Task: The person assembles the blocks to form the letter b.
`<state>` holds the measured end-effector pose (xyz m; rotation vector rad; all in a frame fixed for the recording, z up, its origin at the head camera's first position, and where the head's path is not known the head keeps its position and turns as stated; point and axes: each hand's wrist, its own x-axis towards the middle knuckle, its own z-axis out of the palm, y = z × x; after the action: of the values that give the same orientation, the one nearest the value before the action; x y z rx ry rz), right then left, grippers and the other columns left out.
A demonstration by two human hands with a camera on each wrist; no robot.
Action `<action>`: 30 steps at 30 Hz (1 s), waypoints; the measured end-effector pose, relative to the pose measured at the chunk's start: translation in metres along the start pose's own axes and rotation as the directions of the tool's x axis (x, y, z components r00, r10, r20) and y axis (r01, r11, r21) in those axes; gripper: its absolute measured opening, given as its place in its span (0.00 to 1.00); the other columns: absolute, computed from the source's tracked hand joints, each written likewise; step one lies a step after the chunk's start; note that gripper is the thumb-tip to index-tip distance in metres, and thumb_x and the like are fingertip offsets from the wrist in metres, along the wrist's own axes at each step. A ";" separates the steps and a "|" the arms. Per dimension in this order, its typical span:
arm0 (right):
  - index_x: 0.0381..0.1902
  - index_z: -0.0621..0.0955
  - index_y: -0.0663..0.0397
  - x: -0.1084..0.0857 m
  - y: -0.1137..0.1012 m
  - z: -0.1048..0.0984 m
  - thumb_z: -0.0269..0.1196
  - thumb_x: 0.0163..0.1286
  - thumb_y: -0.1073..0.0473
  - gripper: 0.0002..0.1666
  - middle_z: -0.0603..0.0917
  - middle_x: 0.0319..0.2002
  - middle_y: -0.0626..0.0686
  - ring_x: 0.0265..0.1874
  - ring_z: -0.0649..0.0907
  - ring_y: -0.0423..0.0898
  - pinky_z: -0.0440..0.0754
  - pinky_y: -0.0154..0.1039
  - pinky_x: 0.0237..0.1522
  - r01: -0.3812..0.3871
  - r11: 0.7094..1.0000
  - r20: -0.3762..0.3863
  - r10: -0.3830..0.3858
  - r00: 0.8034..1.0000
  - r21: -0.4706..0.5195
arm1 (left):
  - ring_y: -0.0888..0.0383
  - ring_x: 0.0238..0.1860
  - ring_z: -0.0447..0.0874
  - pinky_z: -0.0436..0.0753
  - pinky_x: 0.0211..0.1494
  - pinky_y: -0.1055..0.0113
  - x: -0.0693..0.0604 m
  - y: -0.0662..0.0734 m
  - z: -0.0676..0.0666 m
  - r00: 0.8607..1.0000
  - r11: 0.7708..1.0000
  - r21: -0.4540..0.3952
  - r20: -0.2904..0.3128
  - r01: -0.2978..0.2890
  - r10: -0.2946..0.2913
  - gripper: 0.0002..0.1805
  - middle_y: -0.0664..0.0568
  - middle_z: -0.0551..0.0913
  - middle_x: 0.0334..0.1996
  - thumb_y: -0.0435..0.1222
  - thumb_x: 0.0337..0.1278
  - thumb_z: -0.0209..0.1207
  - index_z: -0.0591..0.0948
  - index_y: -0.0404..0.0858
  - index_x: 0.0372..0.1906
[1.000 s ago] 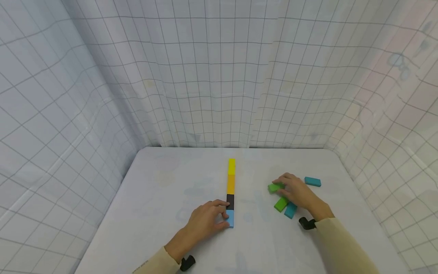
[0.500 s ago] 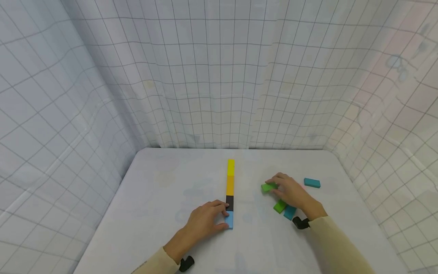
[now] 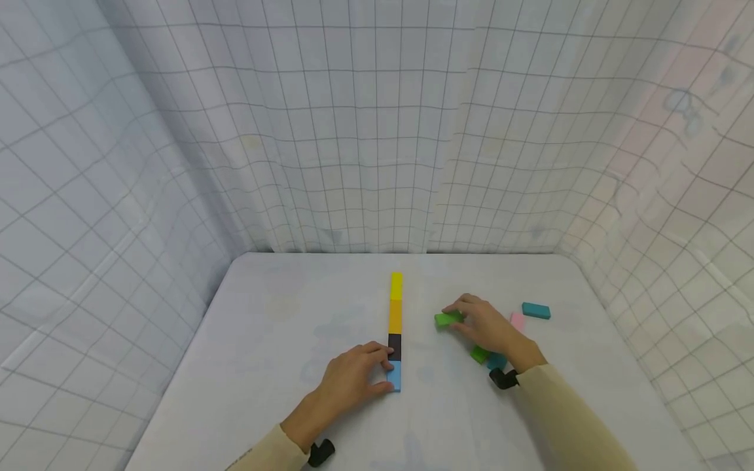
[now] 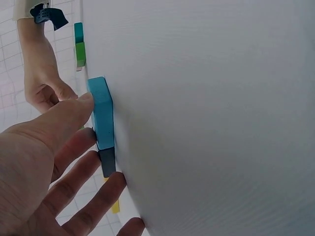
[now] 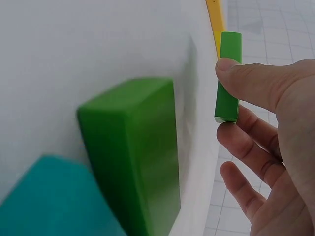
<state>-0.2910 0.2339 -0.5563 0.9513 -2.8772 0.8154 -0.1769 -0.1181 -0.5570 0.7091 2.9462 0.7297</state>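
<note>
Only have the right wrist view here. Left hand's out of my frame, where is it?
Observer: The left hand is at the light blue block, touching its left side.
Operator: I see an orange block at the top edge. What lies between it and the light blue one?
Observer: A black block, in line with both.
Operator: One teal block in my foreground. Any other?
Observer: Yes, a second teal block, lying off to the right of the right hand and apart from it.
</note>
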 end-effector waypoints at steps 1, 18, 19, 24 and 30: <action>0.67 0.91 0.50 0.002 -0.001 0.001 0.78 0.80 0.60 0.21 0.91 0.61 0.52 0.59 0.90 0.51 0.92 0.56 0.63 0.005 1.000 0.003 -0.005 1.000 0.004 | 0.52 0.64 0.95 0.96 0.57 0.54 0.001 0.000 -0.001 1.000 1.000 0.002 0.004 0.003 -0.003 0.16 0.61 0.93 0.69 0.50 0.60 0.88 0.95 0.53 0.48; 0.68 0.92 0.46 0.022 -0.020 0.016 0.79 0.80 0.56 0.22 0.91 0.61 0.49 0.57 0.89 0.47 0.91 0.54 0.67 -0.027 1.000 0.045 0.027 0.999 -0.008 | 0.52 0.65 0.95 0.96 0.61 0.52 0.004 0.002 -0.004 1.000 1.000 -0.009 0.026 0.011 -0.010 0.15 0.60 0.93 0.68 0.50 0.60 0.88 0.95 0.53 0.45; 0.68 0.92 0.46 0.023 -0.021 0.017 0.79 0.80 0.56 0.22 0.91 0.61 0.49 0.58 0.89 0.47 0.91 0.54 0.68 -0.034 0.999 0.046 0.035 0.998 -0.006 | 0.53 0.65 0.95 0.96 0.61 0.52 0.004 0.002 -0.004 1.000 1.000 -0.010 0.026 0.011 -0.010 0.15 0.60 0.93 0.68 0.50 0.60 0.88 0.95 0.53 0.45; 0.67 0.92 0.47 0.030 -0.028 0.021 0.79 0.79 0.56 0.21 0.91 0.61 0.50 0.56 0.88 0.47 0.91 0.54 0.66 -0.037 0.999 0.043 0.038 0.998 -0.020 | 0.52 0.64 0.95 0.96 0.61 0.52 0.004 0.003 -0.005 1.000 1.000 -0.006 0.028 0.009 -0.008 0.15 0.59 0.93 0.68 0.49 0.60 0.88 0.95 0.52 0.45; 0.67 0.92 0.48 0.038 -0.031 0.028 0.79 0.79 0.56 0.21 0.90 0.60 0.50 0.52 0.87 0.44 0.91 0.51 0.63 -0.019 0.999 0.046 0.021 0.999 -0.046 | 0.52 0.65 0.95 0.96 0.62 0.52 0.004 0.003 -0.005 0.999 1.000 -0.005 0.039 0.011 -0.011 0.15 0.59 0.93 0.68 0.49 0.60 0.88 0.95 0.52 0.46</action>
<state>-0.3002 0.1780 -0.5598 0.9504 -2.9359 0.7348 -0.1796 -0.1162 -0.5514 0.6979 2.9094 0.7146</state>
